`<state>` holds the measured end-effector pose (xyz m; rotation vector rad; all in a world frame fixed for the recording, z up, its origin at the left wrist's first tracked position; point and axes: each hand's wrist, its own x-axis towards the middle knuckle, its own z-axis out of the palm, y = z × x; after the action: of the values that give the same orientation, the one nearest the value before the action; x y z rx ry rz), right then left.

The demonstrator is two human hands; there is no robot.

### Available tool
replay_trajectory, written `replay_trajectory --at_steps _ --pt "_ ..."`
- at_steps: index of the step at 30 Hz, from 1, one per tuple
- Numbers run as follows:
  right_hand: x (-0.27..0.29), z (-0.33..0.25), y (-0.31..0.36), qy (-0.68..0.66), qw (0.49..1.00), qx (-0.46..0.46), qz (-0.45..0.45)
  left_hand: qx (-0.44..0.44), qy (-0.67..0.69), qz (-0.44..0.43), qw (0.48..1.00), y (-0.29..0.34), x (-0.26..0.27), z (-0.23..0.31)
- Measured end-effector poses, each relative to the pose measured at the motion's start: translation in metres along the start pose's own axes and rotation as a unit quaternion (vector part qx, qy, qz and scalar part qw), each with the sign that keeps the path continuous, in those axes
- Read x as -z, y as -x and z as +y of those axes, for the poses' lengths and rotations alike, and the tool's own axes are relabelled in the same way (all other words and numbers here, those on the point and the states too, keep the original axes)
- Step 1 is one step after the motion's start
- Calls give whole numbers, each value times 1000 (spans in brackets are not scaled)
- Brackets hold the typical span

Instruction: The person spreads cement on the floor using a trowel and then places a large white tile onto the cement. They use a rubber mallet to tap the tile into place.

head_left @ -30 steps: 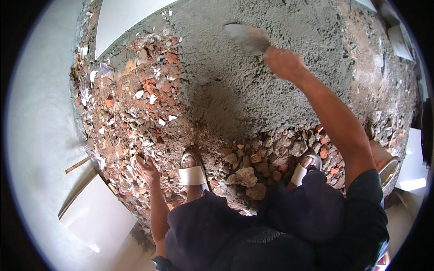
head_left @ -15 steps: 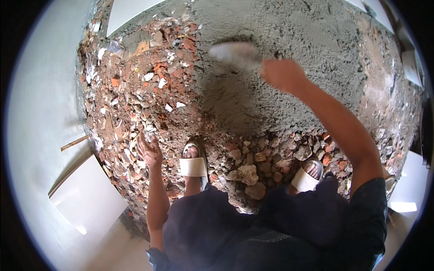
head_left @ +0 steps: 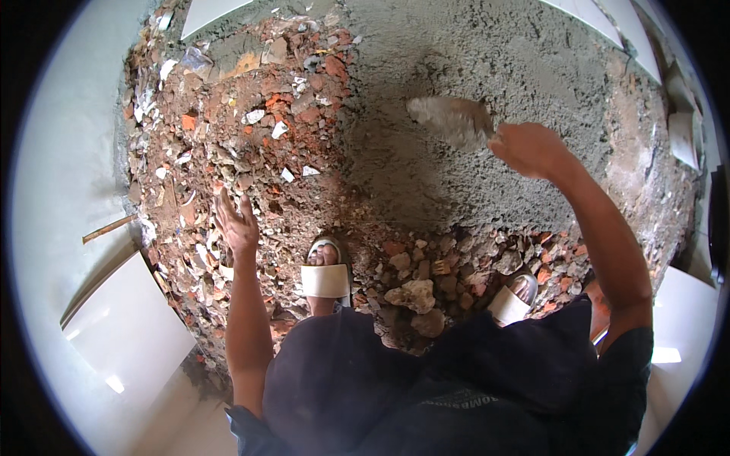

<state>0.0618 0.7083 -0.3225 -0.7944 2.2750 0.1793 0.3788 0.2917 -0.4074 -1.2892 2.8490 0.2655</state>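
My right hand (head_left: pixel 528 148) is closed round the handle of a trowel (head_left: pixel 452 120). The trowel's blade, smeared with grey mortar, points left over the bed of wet mortar (head_left: pixel 517 83); whether it touches the surface I cannot tell. To the left, my left hand (head_left: pixel 237 220) is held over the broken rubble (head_left: pixel 220 144), fingers spread and holding nothing. The mortar bed has a rough surface and a fairly straight left edge against the rubble.
My feet, in sandals (head_left: pixel 325 281), stand on the rubble near the mortar's front edge. Large stones (head_left: pixel 414 296) lie between them. A white tile (head_left: pixel 129 327) leans by the pale wall (head_left: pixel 68 152) at left, near a thin stick (head_left: pixel 109 229). More white tiles (head_left: pixel 589 19) lie at the far right.
My right hand and the trowel have moved to the right and slightly nearer. My left hand has risen a little and shifted left, and the whole view has shifted slightly.
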Motion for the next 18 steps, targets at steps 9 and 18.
replay_trajectory --at_steps 9,18 --pt "30 -91 7 -103 994 -10 -27 -35 172 51 983 -73 -15 27" --pt "22 -123 18 -113 988 -109 6 12 282 128 951 -113 -47 10"
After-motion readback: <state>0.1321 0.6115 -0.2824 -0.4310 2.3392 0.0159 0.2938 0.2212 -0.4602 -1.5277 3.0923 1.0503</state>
